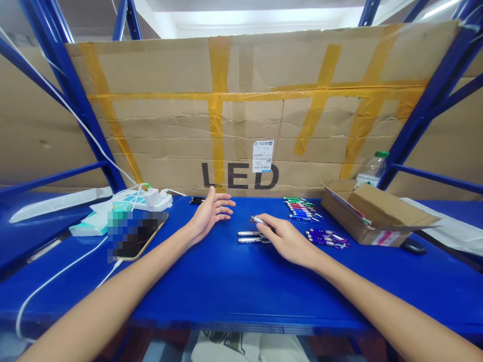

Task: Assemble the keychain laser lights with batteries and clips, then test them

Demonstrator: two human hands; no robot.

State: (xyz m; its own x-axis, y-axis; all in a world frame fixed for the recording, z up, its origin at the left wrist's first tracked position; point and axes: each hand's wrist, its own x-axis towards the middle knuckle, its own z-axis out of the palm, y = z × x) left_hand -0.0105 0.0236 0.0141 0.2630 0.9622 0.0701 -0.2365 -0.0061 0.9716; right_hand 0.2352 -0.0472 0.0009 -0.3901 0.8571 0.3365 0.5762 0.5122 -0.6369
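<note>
My right hand (287,240) is closed around a slim silver pen-shaped piece (257,219), whose tip sticks out past the thumb and fingers. Just below it, two similar silver pieces (247,240) lie side by side on the blue tabletop (226,286), their right ends partly behind the hand. My left hand (210,213) is open with fingers spread and holds nothing. Beside its fingertips at the back lie black pen-shaped pieces (196,200), partly hidden by the hand. To the right are a row of green, red and blue pieces (302,208) and a purple group (326,238), with metal clasps.
An open cardboard box (377,213) stands at right, with a bottle (373,168) behind it and a black mouse (413,246) beside it. At left are a phone (145,236), a power strip (162,202), a tissue pack (90,223) and white cables. A tall cardboard sheet (169,125) closes the back.
</note>
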